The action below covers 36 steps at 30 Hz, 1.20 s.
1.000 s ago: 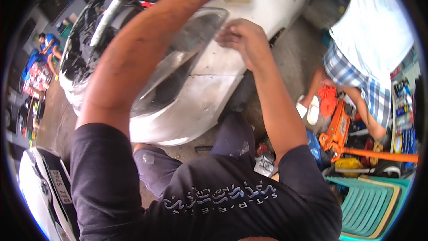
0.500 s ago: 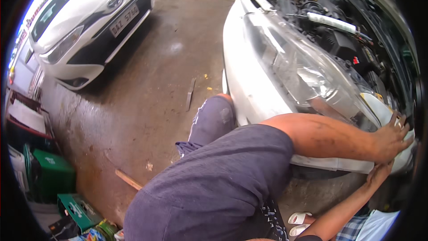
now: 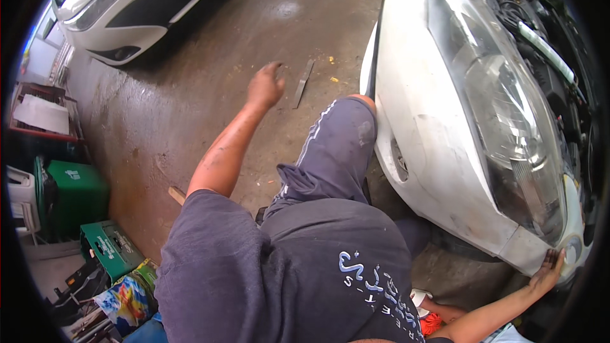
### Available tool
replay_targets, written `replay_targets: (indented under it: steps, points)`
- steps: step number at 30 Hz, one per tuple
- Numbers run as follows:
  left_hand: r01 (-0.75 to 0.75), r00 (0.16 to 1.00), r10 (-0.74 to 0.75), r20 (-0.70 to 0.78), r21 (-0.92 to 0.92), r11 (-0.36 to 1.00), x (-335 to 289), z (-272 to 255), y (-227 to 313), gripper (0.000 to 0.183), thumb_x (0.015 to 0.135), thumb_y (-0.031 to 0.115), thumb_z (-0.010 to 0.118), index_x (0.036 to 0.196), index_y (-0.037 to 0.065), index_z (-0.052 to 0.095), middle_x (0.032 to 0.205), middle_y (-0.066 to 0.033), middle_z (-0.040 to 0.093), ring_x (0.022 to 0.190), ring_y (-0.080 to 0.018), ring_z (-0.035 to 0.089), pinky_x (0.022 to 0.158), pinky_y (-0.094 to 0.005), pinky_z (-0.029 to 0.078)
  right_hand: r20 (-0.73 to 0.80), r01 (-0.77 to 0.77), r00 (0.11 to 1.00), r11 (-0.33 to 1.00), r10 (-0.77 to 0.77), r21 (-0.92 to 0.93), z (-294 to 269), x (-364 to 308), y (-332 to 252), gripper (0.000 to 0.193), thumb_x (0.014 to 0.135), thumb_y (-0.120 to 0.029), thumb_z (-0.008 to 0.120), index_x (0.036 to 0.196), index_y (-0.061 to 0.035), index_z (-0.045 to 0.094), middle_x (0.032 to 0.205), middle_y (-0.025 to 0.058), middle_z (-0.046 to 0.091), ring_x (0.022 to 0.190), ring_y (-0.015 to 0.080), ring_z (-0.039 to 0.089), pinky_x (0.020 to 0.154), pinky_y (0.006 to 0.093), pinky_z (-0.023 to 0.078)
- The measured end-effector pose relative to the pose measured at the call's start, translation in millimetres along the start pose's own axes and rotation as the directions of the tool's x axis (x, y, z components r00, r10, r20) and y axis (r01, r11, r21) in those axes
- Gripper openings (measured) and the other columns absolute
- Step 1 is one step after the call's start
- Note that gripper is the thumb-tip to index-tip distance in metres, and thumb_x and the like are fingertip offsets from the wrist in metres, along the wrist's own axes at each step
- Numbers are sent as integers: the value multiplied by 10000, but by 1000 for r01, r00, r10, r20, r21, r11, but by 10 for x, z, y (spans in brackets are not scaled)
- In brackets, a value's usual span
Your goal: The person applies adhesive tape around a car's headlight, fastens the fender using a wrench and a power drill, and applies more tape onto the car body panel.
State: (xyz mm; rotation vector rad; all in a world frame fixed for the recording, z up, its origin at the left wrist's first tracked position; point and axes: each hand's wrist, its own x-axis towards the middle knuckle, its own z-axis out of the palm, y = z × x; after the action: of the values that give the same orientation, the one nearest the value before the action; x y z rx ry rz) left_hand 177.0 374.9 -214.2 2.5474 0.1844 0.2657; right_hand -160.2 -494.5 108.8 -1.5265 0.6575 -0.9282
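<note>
The left hand (image 3: 265, 86) hangs above the floor (image 3: 190, 82), grip empty, fingers apart, near a flat grey strip (image 3: 304, 84) lying there. The right hand (image 3: 546, 271) touches the white car (image 3: 432, 121) beside its headlight (image 3: 508, 127); whether that grip clamps anything, I cannot tell.

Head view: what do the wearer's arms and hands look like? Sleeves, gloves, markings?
Left hand and right hand: five-fingered, no gloves seen. Left sleeve: short, loose, dark grey-black fabric, ending near the elbow. Right sleeve: only a dark edge in view. Left forearm: bare, a few dark smudges. No cables or wristwear visible.
</note>
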Motion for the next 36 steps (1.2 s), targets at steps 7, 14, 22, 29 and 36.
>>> replay_targets:
  steps: [7, 14, 22, 29, 36]
  points:
    - [430, 566, -688, 454, 549, 716, -1346, 493, -2256, 430, 932, 110, 631, 1352, 48, 705, 1394, -231, 667, 1306, -370, 643, 1096, -451, 515, 28, 70, 997, 988, -66, -136, -52, -119, -175, 469, 1000, -266, 752, 1347, 20, 619, 1244, 105, 609, 1150, 223, 589, 1091, 364, 464]
    - [35, -21, -637, 771, 637, 770, -2249, 1403, -2492, 362, 936, 97, 654, 1281, 69, 760, 1406, -206, 670, 1324, -362, 637, 1086, -454, 530, -48, 108, 991, 955, -126, -275, 48, -122, -710, 465, 1002, -237, 745, 1370, 13, 611, 1293, 117, 608, 1173, 232, 590, 1095, 369, 464]
    - [69, 272, -617, 739, 625, 778, -2726, 1538, -3193, 390, 861, 298, 773, 1193, 95, 799, 1287, -173, 736, 1205, -364, 693, 1024, -467, 560, -58, 50, 996, 960, -69, -276, 145, 73, -432, 466, 1004, -203, 738, 1398, 6, 601, 1349, 130, 607, 1199, 242, 591, 1098, 375, 463]
    - [497, 555, -516, 652, 237, 835, -2013, 1705, -2408, 452, 890, 214, 777, 1310, 56, 721, 1261, -212, 744, 1225, -320, 703, 1027, -406, 550, -54, -11, 999, 991, 4, -136, -187, 198, -244, 433, 994, -161, 748, 1361, 17, 603, 1313, 127, 640, 1170, 235, 603, 1077, 378, 473]
    - [-21, 989, 91, 118, -496, 868, -192, 1191, -26, 384, 1003, 194, 721, 1319, -22, 695, 1281, -171, 747, 1169, -265, 720, 1011, -375, 554, -83, 96, 990, 977, -113, -192, 72, -274, -361, 429, 949, -135, 801, 1304, 14, 612, 1118, 84, 686, 986, 193, 671, 974, 373, 569]
